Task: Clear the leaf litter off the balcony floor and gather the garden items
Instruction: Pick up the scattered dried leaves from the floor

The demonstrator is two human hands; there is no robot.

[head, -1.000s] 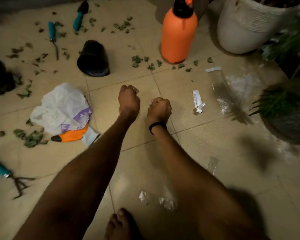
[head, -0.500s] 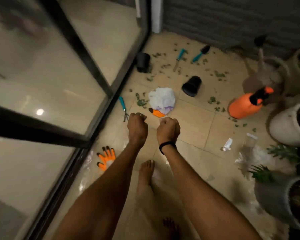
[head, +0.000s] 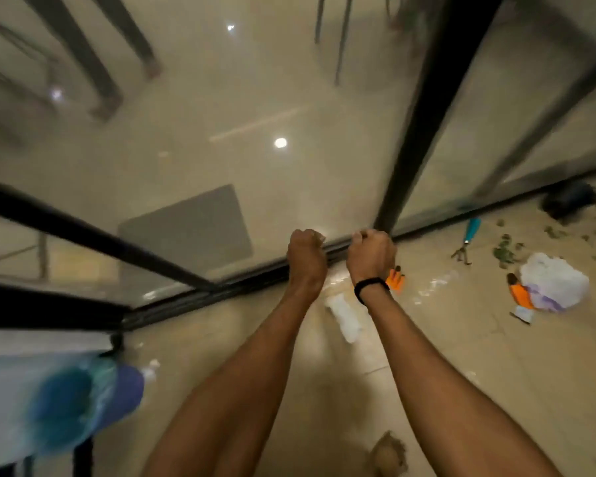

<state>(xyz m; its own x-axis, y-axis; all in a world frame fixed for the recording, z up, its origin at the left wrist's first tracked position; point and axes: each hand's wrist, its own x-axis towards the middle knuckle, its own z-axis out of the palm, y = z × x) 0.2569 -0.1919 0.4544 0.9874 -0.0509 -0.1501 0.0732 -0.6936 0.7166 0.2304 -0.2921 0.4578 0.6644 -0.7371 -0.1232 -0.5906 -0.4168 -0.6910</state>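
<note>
Fingers that were hovering out over the balcony floor are now hanging above the glass door track, curling into tight fists on both left hand and right hand, while the leaf litter is lying well to their right, near the teal hand rake.

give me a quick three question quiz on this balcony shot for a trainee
1. True or false: the left hand and the right hand are both curled into fists.
2. Which wrist wears the black band? A) left B) right
3. Fill in: the orange thing lying against the white bag is a ____.
Key: 1 true; 2 B; 3 glove.
</note>
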